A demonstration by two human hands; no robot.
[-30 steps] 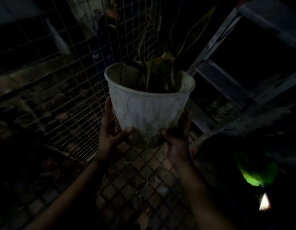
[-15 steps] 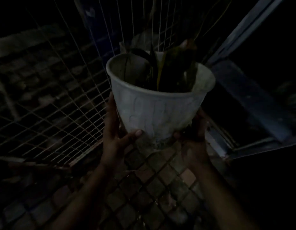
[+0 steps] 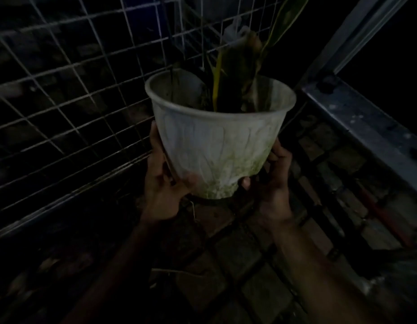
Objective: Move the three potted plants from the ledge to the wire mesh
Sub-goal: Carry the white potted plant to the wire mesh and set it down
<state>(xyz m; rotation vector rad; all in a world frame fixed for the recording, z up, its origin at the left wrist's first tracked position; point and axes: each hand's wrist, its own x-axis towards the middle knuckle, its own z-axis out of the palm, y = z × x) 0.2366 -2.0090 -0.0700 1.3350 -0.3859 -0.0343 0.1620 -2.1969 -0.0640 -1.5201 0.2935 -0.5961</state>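
Observation:
The scene is very dark. A white plastic pot [image 3: 216, 146] with long green leaves [image 3: 235, 73] is held up at the centre of the view. My left hand [image 3: 160, 183] grips its lower left side and my right hand [image 3: 272, 181] grips its lower right side. Greenish stains cover the pot's base. The wire mesh [image 3: 69, 97] stands just behind and left of the pot, and the pot's rim is close to it. The other potted plants are not clearly visible.
A grey metal frame bar [image 3: 366, 127] runs along the right, with an upright post [image 3: 357, 36] above it. Brick paving [image 3: 237, 253] lies below my hands. A pale object [image 3: 235, 31] hangs behind the mesh.
The view has closed in on the mesh and the pot sits nearer to it. Both hands keep the same hold on the pot.

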